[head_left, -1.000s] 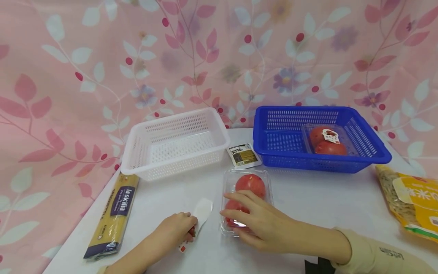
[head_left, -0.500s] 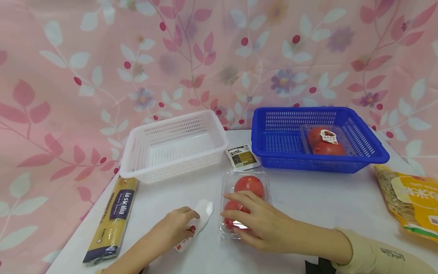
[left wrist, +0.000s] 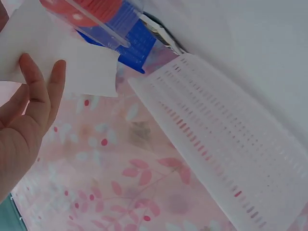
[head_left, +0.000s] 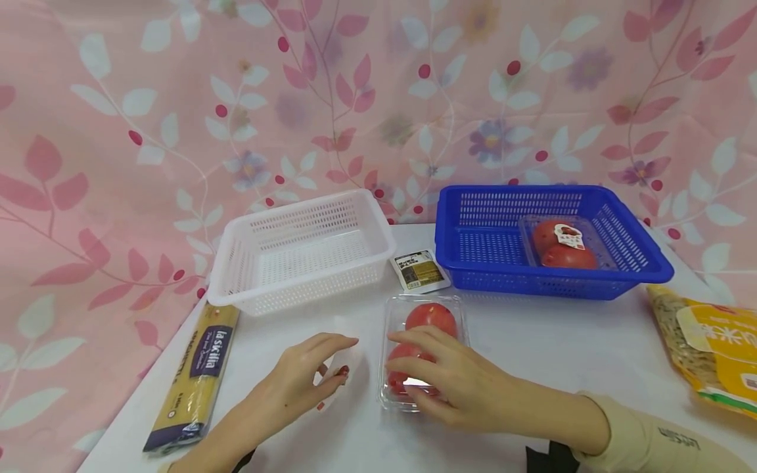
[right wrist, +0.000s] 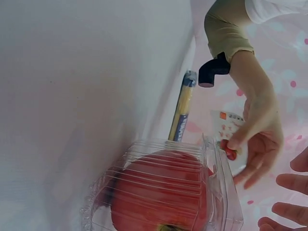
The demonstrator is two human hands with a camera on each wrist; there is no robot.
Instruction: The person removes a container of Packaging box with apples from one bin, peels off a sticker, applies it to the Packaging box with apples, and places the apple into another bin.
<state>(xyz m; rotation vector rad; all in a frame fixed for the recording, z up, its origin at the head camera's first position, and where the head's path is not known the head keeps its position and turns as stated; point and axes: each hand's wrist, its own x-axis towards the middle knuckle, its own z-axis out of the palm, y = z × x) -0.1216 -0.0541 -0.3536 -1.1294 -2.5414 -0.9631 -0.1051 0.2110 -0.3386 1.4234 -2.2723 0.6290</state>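
Observation:
My left hand (head_left: 310,368) pinches a white label (right wrist: 229,126) with red print, thumb on one side and fingers on the other. From the head the label looks thin and faint; in the left wrist view its blank white side (left wrist: 91,70) faces the camera behind the fingers. Just right of it on the table is a clear plastic box (head_left: 393,309) holding two tomatoes (head_left: 434,318). My right hand (head_left: 455,381) is over the near part of this box, fingers spread and slightly bent, hiding part of the nearer tomato. The right wrist view shows its fingertips beside the box.
A white basket (head_left: 307,289) stands at the back left, a blue basket (head_left: 532,286) with another tomato box (head_left: 564,243) at the back right. Between them lies a small flat packet (head_left: 421,270). A spaghetti pack (head_left: 195,374) lies left, a yellow bag (head_left: 710,341) right.
The label has turned from lying broad toward the head camera to nearly edge-on. My left hand's fingers have straightened and moved slightly up and right. The right hand stays over the box.

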